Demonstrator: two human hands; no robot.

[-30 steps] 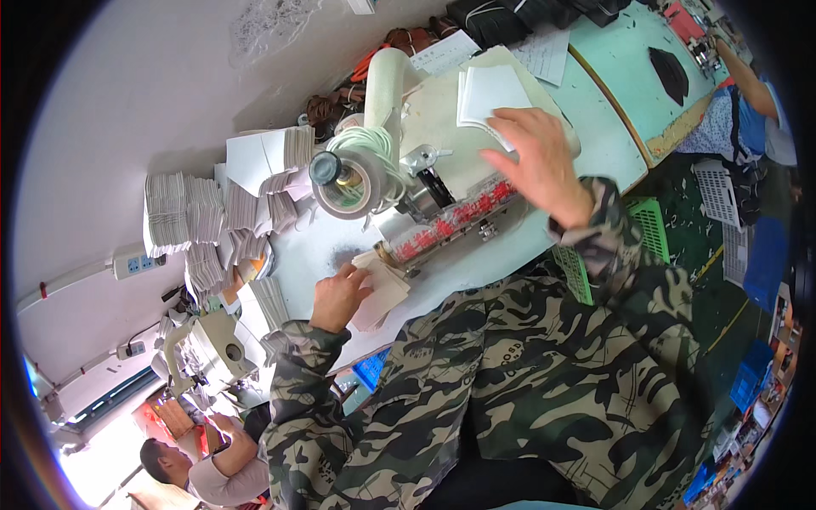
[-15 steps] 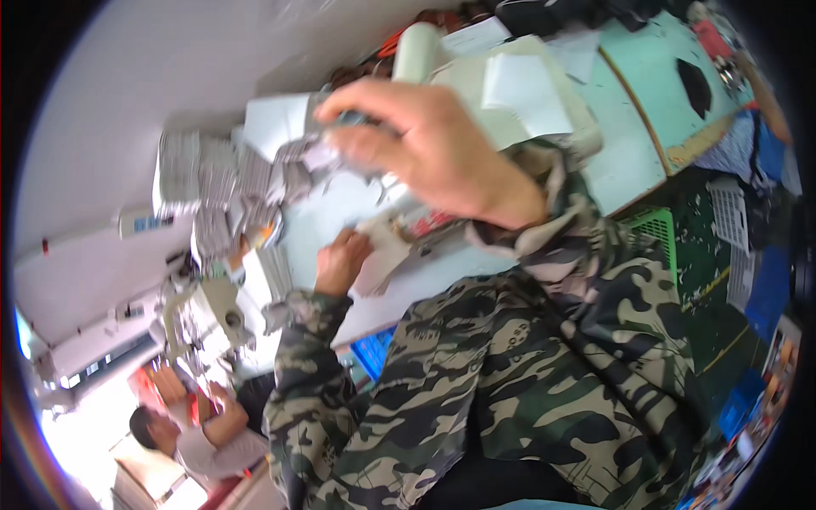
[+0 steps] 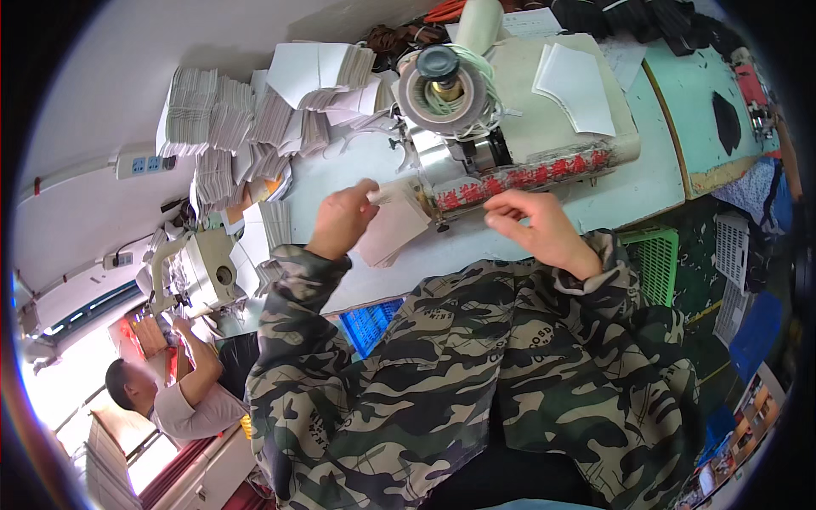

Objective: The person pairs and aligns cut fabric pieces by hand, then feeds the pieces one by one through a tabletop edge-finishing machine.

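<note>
Head cam: left hand [image 3: 342, 219] pinches a pale flat fabric piece [image 3: 393, 231] against the cream sewing machine [image 3: 510, 127], feeding it probably; right hand [image 3: 535, 228] hovers half-curled, holding nothing.

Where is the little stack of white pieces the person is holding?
In the head view, left of centre: the left hand holds the white stack on the table, just left of the sewing machine.
</note>
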